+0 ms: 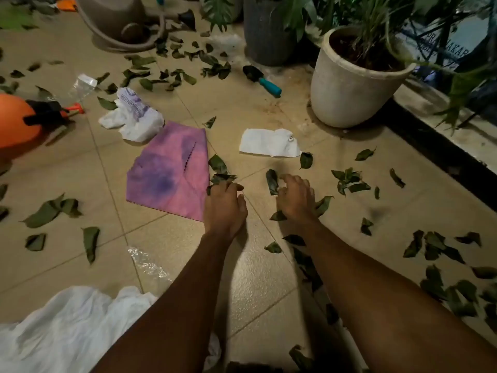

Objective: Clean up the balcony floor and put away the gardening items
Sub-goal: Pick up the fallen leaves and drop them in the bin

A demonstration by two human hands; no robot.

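Note:
Green leaves [47,212] lie scattered all over the tiled balcony floor [250,289]. My left hand [224,208] is down at the corner of a pink and purple cloth [172,168], its fingers curled round a small bunch of leaves [222,179]. My right hand [295,197] hovers low over the floor with curled fingers, touching a leaf [272,181]; more leaves stick out from under its palm. A trowel with a teal handle [262,80] lies further back beside a white plant pot [347,90].
A white paper scrap [269,144], a crumpled white bag [134,117], a clear plastic bottle [80,87] and an orange sprayer [16,125] lie on the floor. White sheeting [67,332] fills the near left. A watering can [115,20] and potted plants [269,30] stand behind.

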